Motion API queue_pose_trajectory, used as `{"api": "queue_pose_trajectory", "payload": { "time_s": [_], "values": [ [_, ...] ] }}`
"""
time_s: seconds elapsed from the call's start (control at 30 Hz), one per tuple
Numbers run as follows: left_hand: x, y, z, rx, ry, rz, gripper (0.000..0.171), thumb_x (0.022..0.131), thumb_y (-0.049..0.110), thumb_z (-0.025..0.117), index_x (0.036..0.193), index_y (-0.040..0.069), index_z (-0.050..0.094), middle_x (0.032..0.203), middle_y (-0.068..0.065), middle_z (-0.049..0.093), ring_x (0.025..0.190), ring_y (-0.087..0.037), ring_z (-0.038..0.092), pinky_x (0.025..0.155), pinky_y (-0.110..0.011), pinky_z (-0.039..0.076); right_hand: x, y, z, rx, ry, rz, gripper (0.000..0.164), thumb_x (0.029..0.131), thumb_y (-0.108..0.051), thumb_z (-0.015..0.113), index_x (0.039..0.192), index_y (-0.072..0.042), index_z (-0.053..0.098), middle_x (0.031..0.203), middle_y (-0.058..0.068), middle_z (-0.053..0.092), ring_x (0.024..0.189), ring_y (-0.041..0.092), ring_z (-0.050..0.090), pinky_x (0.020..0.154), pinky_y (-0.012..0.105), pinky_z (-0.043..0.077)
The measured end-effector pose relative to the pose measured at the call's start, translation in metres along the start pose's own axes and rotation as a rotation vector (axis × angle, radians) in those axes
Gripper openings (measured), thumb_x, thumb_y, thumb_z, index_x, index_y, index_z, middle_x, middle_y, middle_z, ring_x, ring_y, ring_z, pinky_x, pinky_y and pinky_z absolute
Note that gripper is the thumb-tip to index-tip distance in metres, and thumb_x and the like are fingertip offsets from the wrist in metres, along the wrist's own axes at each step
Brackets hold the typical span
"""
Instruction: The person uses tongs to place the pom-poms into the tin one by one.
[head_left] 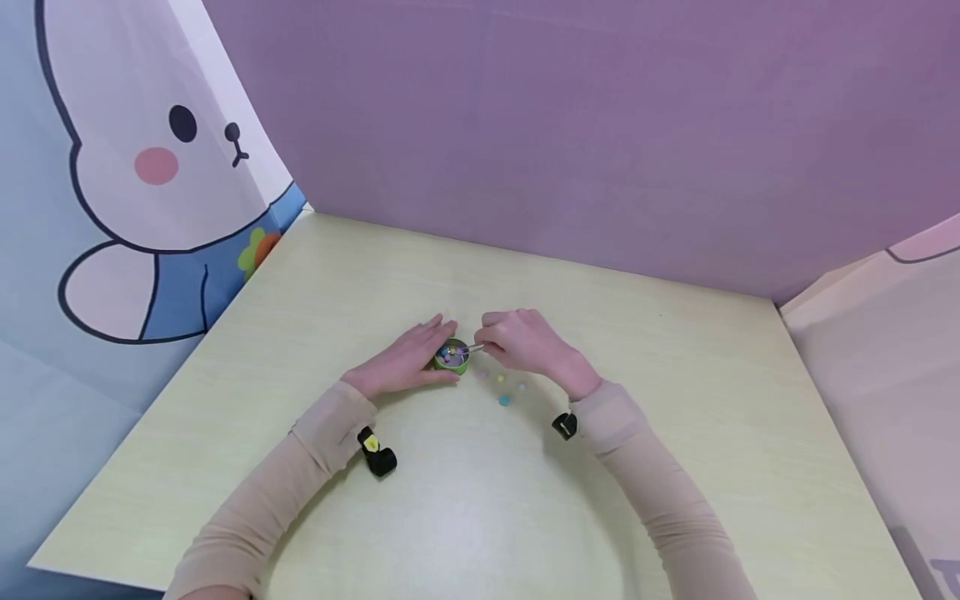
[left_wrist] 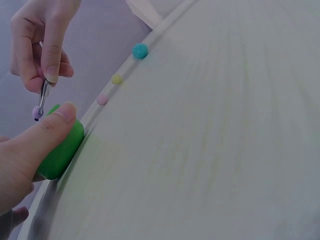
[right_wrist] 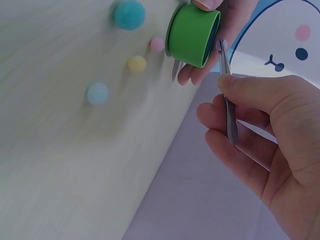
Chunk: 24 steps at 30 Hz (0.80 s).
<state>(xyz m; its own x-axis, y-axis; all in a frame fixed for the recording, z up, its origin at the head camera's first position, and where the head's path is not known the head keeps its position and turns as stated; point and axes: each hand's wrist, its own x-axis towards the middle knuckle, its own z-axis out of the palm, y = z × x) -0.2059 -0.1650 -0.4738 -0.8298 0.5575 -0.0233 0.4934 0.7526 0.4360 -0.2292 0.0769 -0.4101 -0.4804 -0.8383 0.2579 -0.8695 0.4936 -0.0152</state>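
A small round green container (right_wrist: 192, 37) stands on the table, and several coloured pom-poms show inside it in the head view. My left hand (head_left: 408, 354) grips it from the left, thumb on the near side and fingers around the far side. Between thumb and fingers, my right hand (head_left: 525, 340) pinches metal tweezers (right_wrist: 228, 107). At their tips is a small purple pom-pom (left_wrist: 37, 112), right by the container's mouth. Loose on the table just right of the container lie pom-poms: teal (right_wrist: 129, 15), yellow (right_wrist: 136, 64), pink (right_wrist: 157, 44) and pale blue (right_wrist: 97, 93).
The pale wooden table (head_left: 465, 517) extends around both arms. Behind it rises a purple backdrop (head_left: 570, 142); a panel with a cartoon rabbit (head_left: 112, 183) is on the left. A black wrist camera (head_left: 378, 457) hangs below the left cuff, another black camera (head_left: 565, 425) at the right cuff.
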Motion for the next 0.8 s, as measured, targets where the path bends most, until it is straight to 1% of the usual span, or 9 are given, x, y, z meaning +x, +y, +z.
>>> {"api": "queue_pose_trajectory", "payload": {
  "time_s": [0.27,0.57,0.8],
  "values": [
    [0.0013,-0.0010,0.0012,-0.002,0.000,0.004,0.095,0.092,0.059,0.060,0.159,0.007,0.017,0.166,-0.014,0.020,0.156,-0.032,0.011,0.129,-0.050,0.014,0.0023,-0.0005,0.0023,-0.005,-0.004,-0.010,0.013,0.088,-0.005,0.068,0.087,-0.014,0.078,0.075,-0.003,0.064,0.058,0.008,0.057,0.052,0.023,0.051],
    [0.0020,-0.0021,0.0023,0.001,0.000,0.004,0.096,0.091,0.060,0.060,0.159,0.008,0.017,0.166,-0.013,0.019,0.156,-0.031,0.010,0.129,-0.049,0.013,0.0028,0.0002,0.0050,-0.004,-0.018,-0.003,0.016,0.088,-0.004,0.067,0.088,-0.014,0.078,0.073,-0.003,0.062,0.056,0.007,0.052,0.050,0.023,0.048],
    [0.0026,-0.0012,0.0022,-0.005,0.004,0.004,0.095,0.092,0.058,0.061,0.159,0.007,0.017,0.166,-0.014,0.019,0.156,-0.031,0.011,0.129,-0.048,0.013,0.0018,0.0005,0.0040,-0.004,-0.045,0.011,0.014,0.088,-0.005,0.068,0.090,-0.015,0.079,0.075,-0.004,0.063,0.057,0.007,0.053,0.049,0.022,0.048]
  ]
}}
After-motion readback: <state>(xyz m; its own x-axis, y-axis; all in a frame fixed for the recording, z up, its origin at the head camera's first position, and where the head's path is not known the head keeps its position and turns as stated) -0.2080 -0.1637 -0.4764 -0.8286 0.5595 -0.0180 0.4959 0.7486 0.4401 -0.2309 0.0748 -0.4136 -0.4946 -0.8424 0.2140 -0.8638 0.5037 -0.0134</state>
